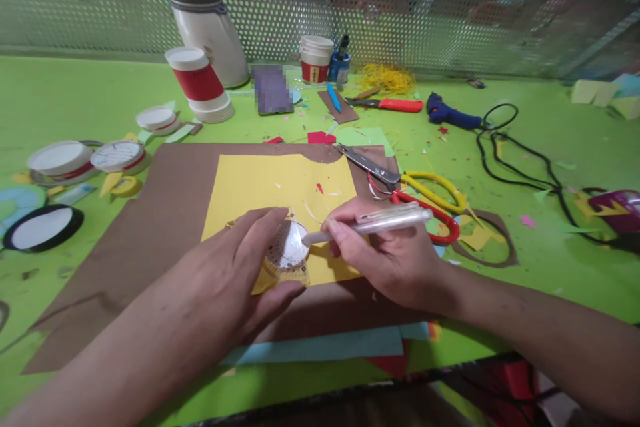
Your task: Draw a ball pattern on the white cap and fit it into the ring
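Observation:
My left hand holds a clear plastic protractor template down, fingertips at its far edge and thumb at its near edge. A round white area with printed scale marks shows within it; I cannot tell whether that is a separate disc. Under the template lies a yellow paper sheet on a large brown sheet. Pinched in my right hand is a pale pen, its tip at the right edge of the round area. Scissors with yellow and red handles lie just beyond that hand.
At the back stand a thermos jug, a red-and-white cup and stacked paper cups. A red utility knife and a blue glue gun with black cord lie at right. Left are a tape roll and round lids.

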`<state>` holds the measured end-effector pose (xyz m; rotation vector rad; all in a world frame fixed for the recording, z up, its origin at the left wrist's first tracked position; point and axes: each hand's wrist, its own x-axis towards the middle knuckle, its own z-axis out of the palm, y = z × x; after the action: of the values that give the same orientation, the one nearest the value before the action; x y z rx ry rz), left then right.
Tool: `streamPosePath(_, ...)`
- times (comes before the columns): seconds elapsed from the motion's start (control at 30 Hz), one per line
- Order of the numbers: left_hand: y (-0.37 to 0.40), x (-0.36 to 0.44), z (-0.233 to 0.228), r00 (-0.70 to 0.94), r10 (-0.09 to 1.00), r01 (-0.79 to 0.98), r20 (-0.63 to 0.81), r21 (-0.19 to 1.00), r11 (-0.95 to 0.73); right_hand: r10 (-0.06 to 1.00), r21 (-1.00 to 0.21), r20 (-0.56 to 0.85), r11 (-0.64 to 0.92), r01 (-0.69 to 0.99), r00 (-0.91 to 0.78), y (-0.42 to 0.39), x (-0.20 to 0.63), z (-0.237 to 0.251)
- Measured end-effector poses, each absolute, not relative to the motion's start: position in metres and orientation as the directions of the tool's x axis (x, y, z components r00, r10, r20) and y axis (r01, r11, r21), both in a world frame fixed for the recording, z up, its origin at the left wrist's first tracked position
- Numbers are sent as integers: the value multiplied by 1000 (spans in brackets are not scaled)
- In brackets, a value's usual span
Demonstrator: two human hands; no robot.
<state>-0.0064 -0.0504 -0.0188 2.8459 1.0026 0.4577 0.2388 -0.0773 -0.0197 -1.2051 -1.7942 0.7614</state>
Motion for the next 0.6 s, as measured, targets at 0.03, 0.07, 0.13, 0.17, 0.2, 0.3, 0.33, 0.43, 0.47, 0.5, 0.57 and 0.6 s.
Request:
streamPosePath(0.03, -50, -7, -19, 735, 630, 601, 249, 191, -776, 930, -822, 306, 367, 435, -205, -77, 239, -19)
streamPosePath(0.07, -50, -7, -19, 732, 633, 602, 253, 197, -774, 926, -818, 315, 376, 435, -208, -77, 239, -19)
streamPosePath(0.13, -51, -8, -19, 729, 637, 605, 251, 198, -771, 921, -813, 327, 388, 434, -210, -77, 238, -19)
streamPosePath(0.17, -51, -8, -19, 730, 635, 606, 252, 192, -772, 921, -811, 329, 389, 437, -209, -77, 238, -19)
streamPosePath(0.2, -51, -7, -18, 731, 635, 609, 251, 181, -773, 921, -810, 329, 389, 438, -209, -76, 238, -19)
streamPosePath(0.3, -51, -7, -18, 742, 621, 602, 254, 156, -783, 917, -807, 338, 398, 437, -211, -76, 238, -18)
streamPosePath(0.33, -51, -7, -18, 742, 619, 601, 258, 153, -784, 915, -805, 342, 403, 437, -213, -76, 238, -18)
streamPosePath(0.43, -51, -7, -18, 734, 629, 606, 256, 172, -777, 915, -802, 342, 403, 440, -214, -76, 238, -18)
streamPosePath(0.47, -51, -7, -18, 731, 633, 608, 256, 178, -774, 917, -804, 337, 397, 442, -212, -76, 238, -18)
streamPosePath(0.5, -51, -7, -17, 729, 635, 610, 257, 177, -772, 920, -807, 332, 391, 443, -208, -76, 238, -18)
streamPosePath(0.57, -51, -7, -17, 731, 634, 613, 254, 164, -773, 921, -808, 331, 389, 442, -207, -77, 238, -18)
streamPosePath(0.6, -51, -7, -16, 732, 632, 614, 253, 154, -774, 920, -808, 333, 392, 440, -207, -77, 238, -19)
